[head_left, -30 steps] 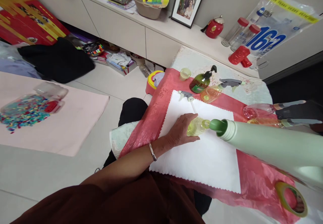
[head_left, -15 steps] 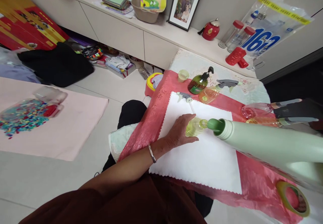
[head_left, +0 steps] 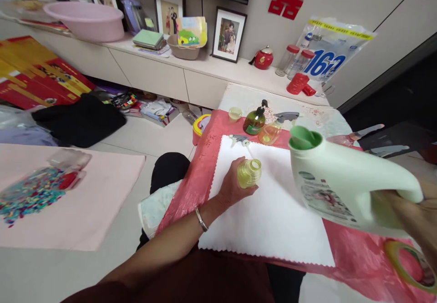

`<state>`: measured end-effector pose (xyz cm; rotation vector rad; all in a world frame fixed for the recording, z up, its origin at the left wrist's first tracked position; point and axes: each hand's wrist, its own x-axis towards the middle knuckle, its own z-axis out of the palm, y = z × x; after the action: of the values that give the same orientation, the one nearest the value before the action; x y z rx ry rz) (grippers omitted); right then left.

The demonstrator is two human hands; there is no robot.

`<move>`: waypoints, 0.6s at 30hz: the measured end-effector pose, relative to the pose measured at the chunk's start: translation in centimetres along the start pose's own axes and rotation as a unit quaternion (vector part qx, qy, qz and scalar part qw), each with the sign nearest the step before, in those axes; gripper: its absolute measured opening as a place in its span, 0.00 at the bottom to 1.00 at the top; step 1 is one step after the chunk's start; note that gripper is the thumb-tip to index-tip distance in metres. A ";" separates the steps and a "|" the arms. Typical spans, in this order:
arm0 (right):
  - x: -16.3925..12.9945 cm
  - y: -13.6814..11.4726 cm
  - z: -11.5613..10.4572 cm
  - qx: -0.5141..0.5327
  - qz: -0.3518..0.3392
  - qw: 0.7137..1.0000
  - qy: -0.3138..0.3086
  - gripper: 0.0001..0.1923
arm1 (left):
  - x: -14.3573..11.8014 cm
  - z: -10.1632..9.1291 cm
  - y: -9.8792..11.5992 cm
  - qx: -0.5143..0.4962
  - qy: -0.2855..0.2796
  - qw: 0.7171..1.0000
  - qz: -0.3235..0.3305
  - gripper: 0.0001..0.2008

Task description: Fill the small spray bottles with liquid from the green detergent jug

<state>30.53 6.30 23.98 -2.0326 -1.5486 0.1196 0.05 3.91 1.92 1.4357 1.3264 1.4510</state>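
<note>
My left hand [head_left: 235, 182] is wrapped round a small clear bottle [head_left: 248, 174] with yellow-green liquid, its open neck tipped towards me. My right hand [head_left: 418, 214], at the right edge, grips the handle of a big pale green jug [head_left: 341, 180], whose uncapped mouth points up and left. Jug and bottle are apart. Under them lies a white scalloped sheet [head_left: 273, 221]. Behind the bottle rests a grey spray head [head_left: 241, 139] with its tube. Farther back stand a dark green pump bottle [head_left: 254, 122] and an orange-tinted spray bottle [head_left: 271, 132].
A roll of tape [head_left: 392, 260] sits at the near right on the red table cover [head_left: 348, 244]. Two more spray bottles [head_left: 344, 139] lie at the right. A small cup [head_left: 235, 113] stands at the back. On the left, colourful beads [head_left: 34, 194] cover part of a pink board [head_left: 112, 189].
The jug's mouth has swung away from the bottle, and the jug is now more upright. My left hand has tipped the bottle's neck towards me. The view has tilted up.
</note>
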 end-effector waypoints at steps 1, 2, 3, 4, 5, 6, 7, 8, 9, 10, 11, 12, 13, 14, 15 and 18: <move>-0.3 0.2 0.7 0.042 0.027 0.999 0.012 0.29 | 0.1 0.0 0.0 0.005 0.001 1.000 0.003 0.48; -0.4 0.4 1.6 0.087 0.061 0.994 0.034 0.29 | 0.1 0.0 0.0 0.010 0.001 1.000 0.005 0.46; -0.3 0.7 2.5 0.136 0.094 0.985 0.055 0.29 | 0.2 0.0 0.0 0.014 -0.001 1.000 0.006 0.46; -0.2 1.0 3.5 0.171 0.113 0.976 0.078 0.28 | 0.2 0.0 0.0 0.017 -0.004 1.000 0.005 0.45; -0.1 1.3 4.6 0.196 0.120 0.969 0.093 0.27 | 0.2 0.0 0.1 0.017 -0.006 1.000 0.002 0.45; 0.0 1.5 5.7 0.219 0.120 0.962 0.108 0.25 | 0.2 0.0 0.1 0.015 -0.007 1.000 -0.004 0.46; 0.1 1.6 6.8 0.240 0.116 0.957 0.116 0.24 | 0.2 0.0 0.2 0.014 -0.008 1.000 -0.011 0.46; 0.2 1.6 7.9 0.261 0.111 0.951 0.121 0.23 | 0.2 0.0 0.4 0.013 -0.007 1.000 -0.018 0.46; 0.2 1.5 8.9 0.282 0.106 0.945 0.125 0.23 | 0.3 0.0 0.5 0.012 -0.005 1.000 -0.023 0.46; 0.3 1.5 10.0 0.299 0.102 0.940 0.129 0.23 | 0.3 0.1 0.6 0.012 -0.004 1.000 -0.026 0.46; 0.3 1.5 11.1 0.313 0.098 0.935 0.137 0.22 | 0.3 0.1 0.7 0.012 -0.002 1.000 -0.027 0.45; 0.3 1.5 12.2 0.324 0.093 0.930 0.145 0.21 | 0.3 0.1 0.7 0.013 0.000 1.000 -0.027 0.45; 0.4 1.6 13.3 0.336 0.087 0.926 0.150 0.20 | 0.3 0.2 0.7 0.015 0.002 1.000 -0.025 0.45; 0.5 1.8 14.3 0.346 0.083 0.922 0.155 0.19 | 0.3 0.2 0.8 0.017 0.004 1.000 -0.023 0.45; 0.5 2.0 15.2 0.352 0.081 0.919 0.160 0.17 | 0.3 0.2 0.7 0.019 0.004 1.000 -0.021 0.45; 0.6 3.0 17.2 0.355 0.085 0.916 0.166 0.15 | 0.3 0.3 0.6 0.022 0.005 0.999 -0.025 0.44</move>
<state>26.35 13.04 8.37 -1.4939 -0.9237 0.3321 0.37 4.11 2.55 1.4152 1.3982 1.4073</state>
